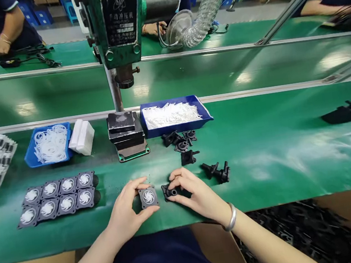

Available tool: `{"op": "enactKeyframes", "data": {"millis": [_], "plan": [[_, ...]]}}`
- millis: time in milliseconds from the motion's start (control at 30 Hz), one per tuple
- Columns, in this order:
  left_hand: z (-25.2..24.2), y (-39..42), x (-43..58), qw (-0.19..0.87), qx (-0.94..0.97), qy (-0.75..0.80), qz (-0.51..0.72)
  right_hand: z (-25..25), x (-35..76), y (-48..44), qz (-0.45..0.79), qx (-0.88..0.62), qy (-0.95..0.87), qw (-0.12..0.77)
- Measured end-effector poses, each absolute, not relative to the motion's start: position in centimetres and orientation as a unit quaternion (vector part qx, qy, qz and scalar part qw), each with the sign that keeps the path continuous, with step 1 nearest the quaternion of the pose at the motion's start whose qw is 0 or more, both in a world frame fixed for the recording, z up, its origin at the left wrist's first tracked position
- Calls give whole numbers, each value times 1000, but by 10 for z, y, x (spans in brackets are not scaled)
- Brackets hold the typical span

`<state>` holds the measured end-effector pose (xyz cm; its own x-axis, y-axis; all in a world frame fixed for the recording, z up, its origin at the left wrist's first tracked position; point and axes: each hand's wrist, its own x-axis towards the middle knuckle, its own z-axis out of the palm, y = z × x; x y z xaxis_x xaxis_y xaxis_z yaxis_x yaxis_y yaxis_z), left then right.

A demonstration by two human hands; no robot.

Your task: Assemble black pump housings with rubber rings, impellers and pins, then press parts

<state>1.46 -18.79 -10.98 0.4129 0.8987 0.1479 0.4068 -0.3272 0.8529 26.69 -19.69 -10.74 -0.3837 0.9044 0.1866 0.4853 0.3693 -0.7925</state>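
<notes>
Near the front of the green bench, my left hand grips a small square black pump housing by its edges, thumb below and fingers above. A white swirl-bladed impeller faces up inside it. Just to the right, my right hand pinches a black plastic pump cover with a round port; my fingers hide part of it. The two parts are a little apart. Beyond my right hand lie more black covers, a single cover and a small pile of covers.
Two rows of housings with impellers lie at left. Behind are a blue tray of white rings, white blocks, a green hand press over its base, and a blue bin of white strips. Co-workers sit across the rail.
</notes>
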Motion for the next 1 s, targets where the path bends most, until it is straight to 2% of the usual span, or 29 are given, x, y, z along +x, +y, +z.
{"op": "enactKeyframes", "data": {"millis": [200, 400, 733, 1000], "plan": [[-112, -187, 15, 402, 743, 427, 324, -91, 258, -187, 262, -461, -765, 364], [-116, -186, 14, 415, 738, 409, 340, -54, 227, -179, 300, -344, -805, 379], [-118, -187, 13, 391, 751, 413, 334, -66, 216, -175, 274, -345, -826, 352], [-115, -187, 12, 377, 762, 404, 339, -75, 214, -176, 357, -348, -796, 344]]}}
